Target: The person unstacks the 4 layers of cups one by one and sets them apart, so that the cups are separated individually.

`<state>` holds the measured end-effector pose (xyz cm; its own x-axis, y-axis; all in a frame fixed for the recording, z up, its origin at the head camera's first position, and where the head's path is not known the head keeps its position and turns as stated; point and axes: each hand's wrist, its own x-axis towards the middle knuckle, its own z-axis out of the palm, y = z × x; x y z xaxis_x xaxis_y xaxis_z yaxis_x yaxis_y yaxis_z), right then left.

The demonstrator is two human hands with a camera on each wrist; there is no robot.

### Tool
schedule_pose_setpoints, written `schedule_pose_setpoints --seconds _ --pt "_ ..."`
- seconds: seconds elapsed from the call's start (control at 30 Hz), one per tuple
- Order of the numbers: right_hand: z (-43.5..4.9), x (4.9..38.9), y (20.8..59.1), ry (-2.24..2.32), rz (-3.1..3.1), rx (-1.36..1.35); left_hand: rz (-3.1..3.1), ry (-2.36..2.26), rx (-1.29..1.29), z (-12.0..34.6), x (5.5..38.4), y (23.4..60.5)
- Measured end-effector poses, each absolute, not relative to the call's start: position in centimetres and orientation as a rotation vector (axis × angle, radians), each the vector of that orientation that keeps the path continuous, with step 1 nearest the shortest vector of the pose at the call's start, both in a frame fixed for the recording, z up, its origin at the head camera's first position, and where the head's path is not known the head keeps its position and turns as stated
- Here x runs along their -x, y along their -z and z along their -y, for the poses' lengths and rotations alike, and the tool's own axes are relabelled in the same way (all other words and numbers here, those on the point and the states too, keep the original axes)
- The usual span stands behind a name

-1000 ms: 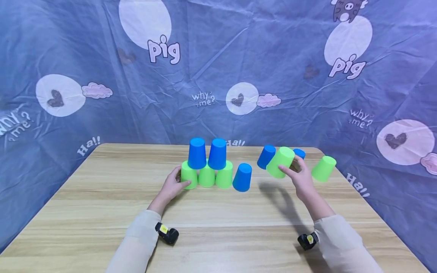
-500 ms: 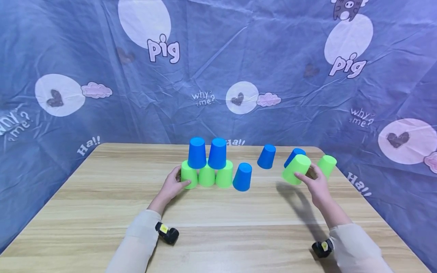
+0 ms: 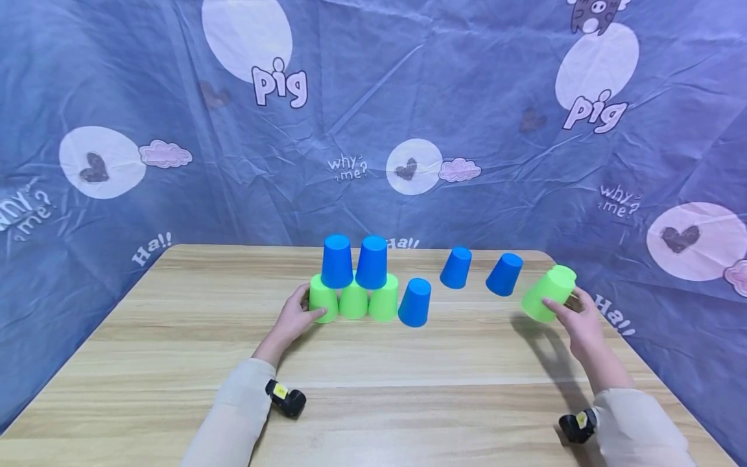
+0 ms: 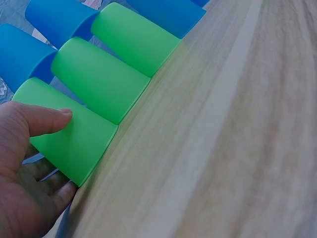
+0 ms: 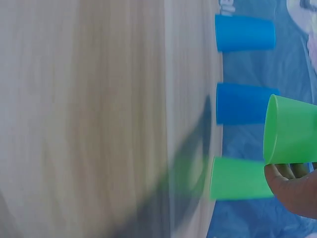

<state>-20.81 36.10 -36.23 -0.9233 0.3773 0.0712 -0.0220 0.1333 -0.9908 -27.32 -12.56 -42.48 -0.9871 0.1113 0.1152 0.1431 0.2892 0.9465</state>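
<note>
My left hand (image 3: 294,319) grips the leftmost of three upside-down green cups in a row, its thumb across the front of that green cup (image 4: 69,129) and its fingers behind. On that row stand two upside-down blue cups (image 3: 337,263), each bridging two green ones. At the right, my right hand (image 3: 583,324) holds another green cup (image 3: 545,299) above the table, mouth down and slightly tilted. In the head view this cup overlaps a second green cup standing behind it; the right wrist view shows that standing green cup (image 5: 240,178) apart on the table.
A single blue cup (image 3: 414,303) stands just right of the green row. Two more, a blue cup (image 3: 456,268) and another blue cup (image 3: 504,275), stand farther back, left of the raised cup. The wooden table (image 3: 373,402) ends at a printed blue cloth (image 3: 327,130).
My right hand has carried its green cup rightward, past the far blue cups and in front of the standing green cup. The left hand and the stacked cups have stayed in place.
</note>
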Motion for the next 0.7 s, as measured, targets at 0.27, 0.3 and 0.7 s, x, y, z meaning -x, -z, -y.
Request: schedule_pose_setpoints --seconds 0.27,0.3,0.7 --pt "-38.8 20.5 36.2 -1.738 2.117 0.645 2.521 1.872 0.221 12.6 27.6 42.5" --pt "-39.1 20.5 36.2 -1.712 2.128 0.686 2.531 1.870 0.213 12.5 27.7 42.5" --pt "-41.5 20.8 36.6 -1.517 2.136 0.946 2.563 1.855 0.188 12.5 27.7 42.4"
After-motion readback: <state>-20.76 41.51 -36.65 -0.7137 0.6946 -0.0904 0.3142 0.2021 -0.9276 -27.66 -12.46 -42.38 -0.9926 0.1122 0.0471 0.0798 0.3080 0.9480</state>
